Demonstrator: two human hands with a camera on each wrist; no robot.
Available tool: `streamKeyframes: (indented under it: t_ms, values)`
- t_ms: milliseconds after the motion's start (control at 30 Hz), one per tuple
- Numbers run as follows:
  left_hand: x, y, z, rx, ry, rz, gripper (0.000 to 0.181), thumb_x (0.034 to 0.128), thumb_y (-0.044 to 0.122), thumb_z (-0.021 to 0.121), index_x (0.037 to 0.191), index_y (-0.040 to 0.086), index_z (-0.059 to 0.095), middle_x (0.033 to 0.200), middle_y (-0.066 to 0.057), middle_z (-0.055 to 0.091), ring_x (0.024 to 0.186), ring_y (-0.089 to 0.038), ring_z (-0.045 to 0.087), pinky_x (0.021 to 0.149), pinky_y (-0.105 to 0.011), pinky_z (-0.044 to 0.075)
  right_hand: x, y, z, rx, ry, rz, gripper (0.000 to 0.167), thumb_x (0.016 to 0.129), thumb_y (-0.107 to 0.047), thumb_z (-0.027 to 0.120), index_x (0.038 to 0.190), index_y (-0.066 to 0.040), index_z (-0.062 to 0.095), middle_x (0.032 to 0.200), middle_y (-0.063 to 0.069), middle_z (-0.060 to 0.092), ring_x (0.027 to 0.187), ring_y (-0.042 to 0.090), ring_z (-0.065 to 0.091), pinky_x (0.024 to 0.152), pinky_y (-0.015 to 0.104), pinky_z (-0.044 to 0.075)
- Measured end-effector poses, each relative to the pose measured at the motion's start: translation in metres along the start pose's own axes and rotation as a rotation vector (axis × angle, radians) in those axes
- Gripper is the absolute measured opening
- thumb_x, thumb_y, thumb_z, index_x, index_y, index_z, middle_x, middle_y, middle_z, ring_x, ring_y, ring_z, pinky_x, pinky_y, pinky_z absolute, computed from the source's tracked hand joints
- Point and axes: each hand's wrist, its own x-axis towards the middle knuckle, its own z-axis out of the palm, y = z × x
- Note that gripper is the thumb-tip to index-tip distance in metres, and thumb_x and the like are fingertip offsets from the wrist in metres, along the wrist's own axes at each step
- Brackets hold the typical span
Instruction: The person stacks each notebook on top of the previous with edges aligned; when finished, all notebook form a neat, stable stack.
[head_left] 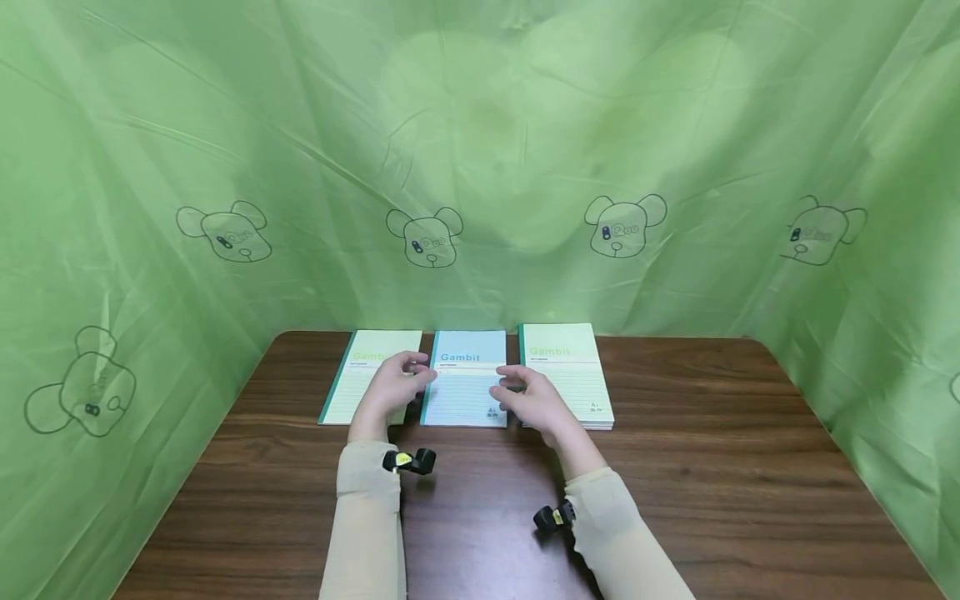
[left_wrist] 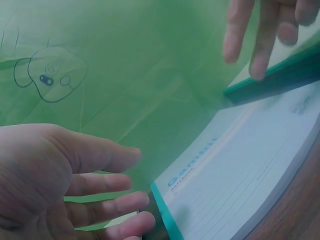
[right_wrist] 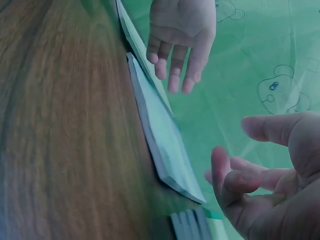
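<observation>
Three groups of Gambit notebooks lie in a row. The blue notebook (head_left: pixel 465 392) is in the middle, a pale green notebook (head_left: pixel 348 400) at the left, and a thicker pale green stack (head_left: pixel 573 383) at the right. My left hand (head_left: pixel 392 387) hovers over the left notebook, beside the blue one's left edge, fingers relaxed and holding nothing. Between the blue notebook and the right stack, my right hand (head_left: pixel 536 402) is raised with its fingers loosely bent and empty. The left wrist view shows the blue notebook (left_wrist: pixel 235 175) between both hands; neither visibly touches it.
The brown wooden table (head_left: pixel 712 467) extends around the notebooks. A green curtain (head_left: pixel 517 167) with bear-head drawings hangs behind the table and at both sides. Each sleeve carries a black wrist camera.
</observation>
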Motion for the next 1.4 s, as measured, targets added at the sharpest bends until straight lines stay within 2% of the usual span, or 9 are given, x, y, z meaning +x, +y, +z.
streamKeyframes:
  t_ms: [167, 400, 633, 767, 867, 1033, 1200, 1333, 1400]
  values:
    - [-0.003, -0.004, -0.003, 0.015, -0.042, -0.023, 0.051, 0.1058, 0.022, 0.072, 0.150, 0.000, 0.059, 0.137, -0.022, 0.067, 0.112, -0.034, 0.071, 0.098, -0.050, 0.058, 0.002, -0.001, 0.007, -0.076, 0.019, 0.021, 0.050, 0.106, -0.021, 0.073, 0.151, -0.003, 0.061, 0.147, 0.025, 0.064, 0.115, 0.033, 0.074, 0.104, 0.052, 0.057]
    - [-0.004, -0.005, -0.005, 0.026, -0.087, -0.028, 0.052, 0.1051, 0.023, 0.072, 0.149, -0.002, 0.059, 0.133, -0.022, 0.069, 0.107, -0.032, 0.071, 0.098, -0.049, 0.057, 0.000, -0.004, 0.008, -0.103, 0.026, 0.040, 0.053, 0.105, -0.021, 0.073, 0.153, -0.003, 0.059, 0.153, 0.031, 0.058, 0.093, 0.025, 0.080, 0.106, 0.054, 0.054]
    - [-0.005, -0.003, -0.002, 0.045, -0.070, -0.039, 0.050, 0.1053, 0.024, 0.073, 0.147, -0.002, 0.062, 0.135, -0.021, 0.068, 0.118, -0.035, 0.068, 0.103, -0.052, 0.056, -0.001, 0.000, 0.009, -0.017, -0.002, 0.054, 0.050, 0.105, -0.019, 0.074, 0.149, 0.001, 0.061, 0.154, 0.032, 0.056, 0.087, 0.028, 0.079, 0.073, 0.036, 0.059]
    - [-0.003, -0.001, 0.001, 0.038, -0.044, -0.036, 0.046, 0.1049, 0.023, 0.074, 0.144, 0.000, 0.065, 0.139, -0.022, 0.066, 0.128, -0.038, 0.062, 0.106, -0.053, 0.053, -0.001, 0.001, 0.010, 0.037, 0.003, 0.058, 0.048, 0.104, -0.017, 0.074, 0.146, 0.002, 0.063, 0.153, 0.033, 0.056, 0.087, 0.030, 0.079, 0.071, 0.033, 0.058]
    - [-0.001, 0.000, 0.001, -0.012, -0.023, -0.024, 0.043, 0.1052, 0.020, 0.074, 0.143, 0.001, 0.067, 0.142, -0.021, 0.064, 0.130, -0.037, 0.059, 0.105, -0.053, 0.054, 0.000, 0.002, 0.011, 0.081, 0.008, 0.058, 0.047, 0.104, -0.016, 0.074, 0.146, 0.002, 0.063, 0.151, 0.034, 0.057, 0.088, 0.032, 0.078, 0.071, 0.033, 0.056]
    - [0.002, 0.000, -0.003, -0.134, 0.030, -0.026, 0.042, 0.1044, 0.008, 0.071, 0.146, 0.003, 0.065, 0.138, -0.020, 0.063, 0.113, -0.035, 0.066, 0.093, -0.048, 0.059, 0.001, 0.002, 0.010, 0.147, 0.008, 0.048, 0.047, 0.105, -0.012, 0.072, 0.149, 0.002, 0.061, 0.148, 0.034, 0.059, 0.086, 0.029, 0.077, 0.071, 0.031, 0.054]
    - [0.001, -0.005, -0.009, -0.210, 0.072, -0.101, 0.041, 0.1033, 0.009, 0.071, 0.144, 0.004, 0.066, 0.136, -0.020, 0.066, 0.106, -0.032, 0.071, 0.087, -0.041, 0.053, 0.002, 0.002, 0.011, 0.145, 0.007, 0.029, 0.046, 0.104, -0.011, 0.072, 0.148, 0.001, 0.063, 0.147, 0.028, 0.062, 0.079, 0.020, 0.073, 0.069, 0.030, 0.053]
    - [-0.001, -0.009, -0.014, -0.287, 0.071, -0.141, 0.037, 0.1033, 0.011, 0.071, 0.139, 0.002, 0.068, 0.134, -0.019, 0.066, 0.102, -0.029, 0.073, 0.095, -0.041, 0.052, 0.002, 0.001, 0.010, 0.131, 0.039, 0.030, 0.043, 0.103, -0.013, 0.074, 0.145, -0.004, 0.068, 0.126, 0.017, 0.073, 0.065, 0.014, 0.060, 0.056, 0.029, 0.046]
    - [-0.002, -0.011, -0.016, -0.323, 0.074, -0.147, 0.038, 0.1032, 0.011, 0.071, 0.140, 0.003, 0.068, 0.125, -0.015, 0.068, 0.089, -0.023, 0.070, 0.084, -0.036, 0.054, 0.001, 0.000, 0.010, 0.127, 0.049, 0.039, 0.042, 0.102, -0.014, 0.074, 0.143, -0.007, 0.070, 0.112, 0.012, 0.075, 0.061, 0.015, 0.055, 0.052, 0.030, 0.044]
